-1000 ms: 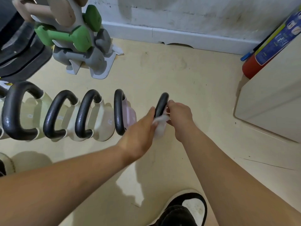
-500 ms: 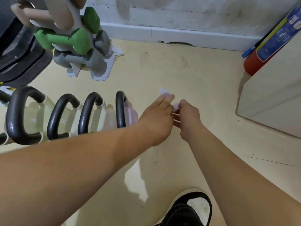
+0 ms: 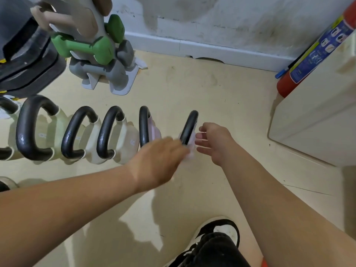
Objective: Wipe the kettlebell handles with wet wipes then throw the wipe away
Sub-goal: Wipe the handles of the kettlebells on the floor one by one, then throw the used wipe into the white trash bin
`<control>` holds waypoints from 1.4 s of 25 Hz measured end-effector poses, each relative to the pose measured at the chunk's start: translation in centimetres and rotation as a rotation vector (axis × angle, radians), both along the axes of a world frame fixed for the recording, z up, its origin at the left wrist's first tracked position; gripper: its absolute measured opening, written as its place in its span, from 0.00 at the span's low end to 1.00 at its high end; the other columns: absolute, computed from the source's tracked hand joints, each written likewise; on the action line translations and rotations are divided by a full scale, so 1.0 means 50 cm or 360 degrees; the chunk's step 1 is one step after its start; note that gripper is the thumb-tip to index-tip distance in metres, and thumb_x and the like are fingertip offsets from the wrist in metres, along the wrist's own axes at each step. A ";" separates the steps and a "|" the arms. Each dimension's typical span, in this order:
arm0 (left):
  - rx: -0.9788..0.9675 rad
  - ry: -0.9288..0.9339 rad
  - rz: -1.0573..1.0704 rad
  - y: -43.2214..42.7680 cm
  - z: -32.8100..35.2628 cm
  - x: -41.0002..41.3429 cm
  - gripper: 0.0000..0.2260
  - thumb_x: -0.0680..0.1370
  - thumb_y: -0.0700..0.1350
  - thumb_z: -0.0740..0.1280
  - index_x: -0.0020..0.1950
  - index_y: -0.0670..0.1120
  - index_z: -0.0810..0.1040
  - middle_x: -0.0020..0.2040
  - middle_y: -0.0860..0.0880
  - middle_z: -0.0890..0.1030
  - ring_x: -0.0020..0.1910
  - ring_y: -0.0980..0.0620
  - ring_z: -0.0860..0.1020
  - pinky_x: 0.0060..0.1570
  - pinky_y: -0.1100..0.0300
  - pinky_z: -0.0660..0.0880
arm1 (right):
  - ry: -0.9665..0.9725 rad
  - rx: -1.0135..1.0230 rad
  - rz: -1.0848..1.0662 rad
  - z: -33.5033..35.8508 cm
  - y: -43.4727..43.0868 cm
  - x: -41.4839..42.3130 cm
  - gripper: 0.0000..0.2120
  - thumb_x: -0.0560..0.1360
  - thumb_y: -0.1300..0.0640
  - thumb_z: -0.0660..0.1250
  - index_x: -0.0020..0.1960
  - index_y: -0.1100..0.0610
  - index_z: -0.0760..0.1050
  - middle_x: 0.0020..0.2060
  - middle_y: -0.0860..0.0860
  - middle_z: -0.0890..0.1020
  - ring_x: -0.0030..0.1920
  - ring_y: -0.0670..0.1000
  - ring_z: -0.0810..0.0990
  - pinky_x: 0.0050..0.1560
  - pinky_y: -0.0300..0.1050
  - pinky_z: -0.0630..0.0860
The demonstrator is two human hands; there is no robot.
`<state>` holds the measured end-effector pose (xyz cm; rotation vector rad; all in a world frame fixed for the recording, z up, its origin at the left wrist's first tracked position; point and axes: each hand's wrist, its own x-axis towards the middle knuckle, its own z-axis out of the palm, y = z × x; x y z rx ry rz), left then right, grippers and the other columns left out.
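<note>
- The floor (image 3: pixel 212 97) carries a row of kettlebells (image 3: pixel 81 135) with black handles, and a dumbbell rack (image 3: pixel 100 60) stands behind.
- The rightmost handle (image 3: pixel 189 126) stands between both hands.
- The left hand (image 3: pixel 159 162) is blurred; its fingers seem to press the wet wipe (image 3: pixel 189 153) at the handle's base.
- The right hand (image 3: pixel 215 141) has fingers spread, just beside the handle, holding nothing.

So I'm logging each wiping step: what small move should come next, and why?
Probably bring the left hand with the wet wipe back onto the rightmost kettlebell's handle and rub along it. The wipe sits blurred at the handle's near end, and the right hand is beside it, fingers open.
</note>
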<state>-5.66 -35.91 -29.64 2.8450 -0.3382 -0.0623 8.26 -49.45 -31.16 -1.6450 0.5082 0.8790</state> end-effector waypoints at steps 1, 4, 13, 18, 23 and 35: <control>-0.0120 -0.0051 0.0253 -0.006 0.031 0.038 0.11 0.76 0.38 0.58 0.54 0.46 0.77 0.46 0.47 0.77 0.44 0.45 0.75 0.44 0.52 0.73 | 0.0010 0.0002 -0.0017 -0.003 -0.002 -0.001 0.13 0.75 0.58 0.60 0.56 0.61 0.77 0.44 0.56 0.82 0.45 0.57 0.82 0.52 0.53 0.81; -0.0255 0.0024 0.0520 -0.022 0.006 0.144 0.15 0.74 0.43 0.62 0.61 0.51 0.72 0.57 0.49 0.74 0.56 0.47 0.74 0.51 0.59 0.70 | 0.0046 0.0043 -0.0053 -0.015 -0.002 -0.012 0.11 0.75 0.55 0.60 0.52 0.59 0.77 0.44 0.56 0.83 0.45 0.58 0.83 0.54 0.54 0.81; -0.0002 0.0131 -0.0141 -0.071 -0.074 -0.039 0.09 0.77 0.38 0.66 0.53 0.47 0.84 0.53 0.49 0.84 0.60 0.47 0.79 0.73 0.47 0.67 | 0.0020 0.0024 -0.0056 0.004 0.004 -0.010 0.13 0.76 0.55 0.59 0.54 0.60 0.78 0.45 0.57 0.83 0.43 0.57 0.82 0.51 0.52 0.80; -0.0954 0.0584 0.0910 -0.076 0.057 0.023 0.10 0.84 0.46 0.56 0.57 0.49 0.77 0.45 0.48 0.81 0.44 0.48 0.80 0.45 0.52 0.78 | -0.0023 0.0016 -0.0029 0.061 0.001 -0.016 0.09 0.75 0.59 0.60 0.49 0.59 0.78 0.42 0.55 0.81 0.40 0.56 0.77 0.44 0.49 0.76; -0.1295 0.0427 0.1371 -0.087 0.154 0.134 0.03 0.82 0.45 0.63 0.55 0.50 0.72 0.43 0.51 0.79 0.42 0.51 0.79 0.41 0.59 0.74 | 0.0070 0.0264 0.0139 0.112 -0.019 -0.015 0.11 0.75 0.51 0.64 0.48 0.57 0.81 0.39 0.54 0.83 0.37 0.56 0.82 0.48 0.53 0.83; -0.0849 0.0118 0.0665 -0.155 0.251 0.284 0.10 0.76 0.44 0.66 0.56 0.52 0.75 0.45 0.52 0.82 0.43 0.49 0.81 0.41 0.56 0.77 | -0.0268 0.0303 -0.0186 0.278 -0.118 0.104 0.12 0.72 0.61 0.62 0.52 0.63 0.80 0.41 0.57 0.86 0.39 0.56 0.86 0.47 0.56 0.84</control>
